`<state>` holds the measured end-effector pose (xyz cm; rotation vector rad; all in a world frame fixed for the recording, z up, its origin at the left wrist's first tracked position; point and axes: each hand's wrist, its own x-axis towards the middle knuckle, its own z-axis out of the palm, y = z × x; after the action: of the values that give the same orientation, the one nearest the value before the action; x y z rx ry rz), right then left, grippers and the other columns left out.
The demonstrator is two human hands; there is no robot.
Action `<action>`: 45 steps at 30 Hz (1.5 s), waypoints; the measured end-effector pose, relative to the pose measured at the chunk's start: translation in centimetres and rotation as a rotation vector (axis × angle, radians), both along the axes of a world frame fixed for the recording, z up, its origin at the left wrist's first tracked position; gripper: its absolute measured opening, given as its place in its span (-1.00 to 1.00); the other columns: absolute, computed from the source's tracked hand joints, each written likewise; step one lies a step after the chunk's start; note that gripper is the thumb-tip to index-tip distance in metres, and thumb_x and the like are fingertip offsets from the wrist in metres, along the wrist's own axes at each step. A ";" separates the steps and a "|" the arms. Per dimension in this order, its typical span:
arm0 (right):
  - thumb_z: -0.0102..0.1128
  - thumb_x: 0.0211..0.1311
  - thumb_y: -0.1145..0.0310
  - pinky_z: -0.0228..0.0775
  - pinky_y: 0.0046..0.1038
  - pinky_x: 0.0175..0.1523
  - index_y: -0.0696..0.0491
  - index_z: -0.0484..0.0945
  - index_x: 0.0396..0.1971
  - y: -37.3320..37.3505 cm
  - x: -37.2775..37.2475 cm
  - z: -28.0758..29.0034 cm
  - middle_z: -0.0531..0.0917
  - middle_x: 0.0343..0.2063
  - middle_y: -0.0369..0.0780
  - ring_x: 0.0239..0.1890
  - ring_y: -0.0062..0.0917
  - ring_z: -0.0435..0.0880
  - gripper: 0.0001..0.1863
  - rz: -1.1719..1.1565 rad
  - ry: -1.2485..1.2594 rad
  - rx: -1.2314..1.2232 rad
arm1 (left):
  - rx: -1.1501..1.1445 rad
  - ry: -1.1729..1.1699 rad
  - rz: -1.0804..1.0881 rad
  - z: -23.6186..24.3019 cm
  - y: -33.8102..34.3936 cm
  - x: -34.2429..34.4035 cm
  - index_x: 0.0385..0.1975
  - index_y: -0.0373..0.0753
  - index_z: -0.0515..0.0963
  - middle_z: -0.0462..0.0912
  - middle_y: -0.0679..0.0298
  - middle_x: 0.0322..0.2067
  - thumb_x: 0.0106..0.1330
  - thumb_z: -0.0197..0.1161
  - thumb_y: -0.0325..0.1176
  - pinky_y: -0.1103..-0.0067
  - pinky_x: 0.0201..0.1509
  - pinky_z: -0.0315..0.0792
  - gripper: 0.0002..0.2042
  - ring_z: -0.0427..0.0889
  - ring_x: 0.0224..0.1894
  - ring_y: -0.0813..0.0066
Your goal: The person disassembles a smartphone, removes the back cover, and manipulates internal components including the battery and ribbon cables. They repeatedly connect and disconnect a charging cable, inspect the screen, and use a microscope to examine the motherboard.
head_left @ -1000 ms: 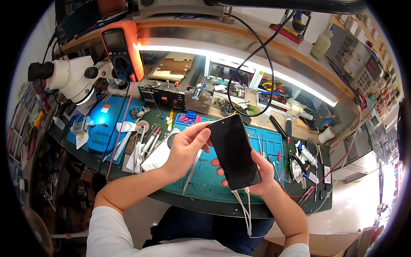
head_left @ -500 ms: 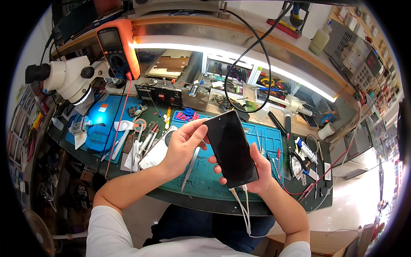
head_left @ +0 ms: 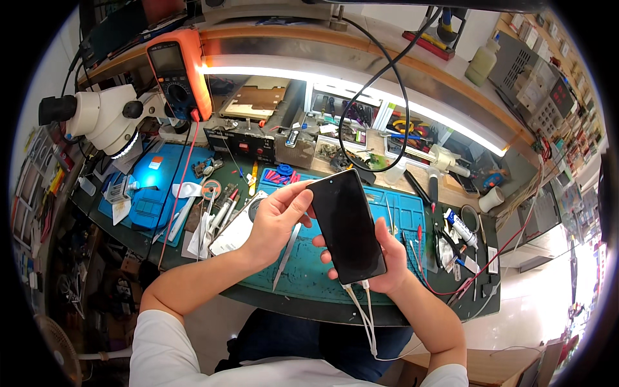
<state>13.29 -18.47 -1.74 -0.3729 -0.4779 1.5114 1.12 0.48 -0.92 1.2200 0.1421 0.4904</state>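
Observation:
A black smartphone [head_left: 347,222] with a dark screen is held tilted above the bench mat. My right hand [head_left: 389,261] wraps round its lower half, thumb along the right edge and fingertips showing at the left edge. At the upper left corner my left hand [head_left: 280,219] is closed, thumb and index finger against the phone's edge. Two white cables [head_left: 364,316] run down from the phone's bottom end. Below my hands lies a teal work mat [head_left: 316,271]. A metal pry tool [head_left: 285,258] rests on it, beside a white phone-like panel [head_left: 235,235] partly hidden by my left arm.
An orange multimeter [head_left: 177,80] stands at the back left near a white microscope [head_left: 106,119]. A black cable loop [head_left: 406,109] hangs beyond the phone. Pliers, tubes and a glue tube [head_left: 461,229] crowd the right side; tweezers and pens [head_left: 222,213] lie at the left.
The phone and my right hand have shifted very slightly left and down. My left hand stays at the phone's upper left corner.

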 end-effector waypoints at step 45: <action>-0.18 0.38 -0.33 0.47 -0.17 0.16 0.07 0.00 0.48 -0.1 -0.2 0.1 0.32 0.32 0.08 0.18 -0.25 0.52 -0.08 -0.034 -0.040 -0.008 | -0.061 -0.010 -0.013 0.6 -0.4 0.2 0.18 -0.34 0.46 0.64 0.29 -0.18 0.51 0.12 -0.29 0.55 -0.11 0.61 -0.65 0.61 -0.18 0.58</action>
<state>13.11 -18.59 -1.65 -0.4164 -0.4954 1.4754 1.32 0.11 -0.31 1.1584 0.1391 0.4775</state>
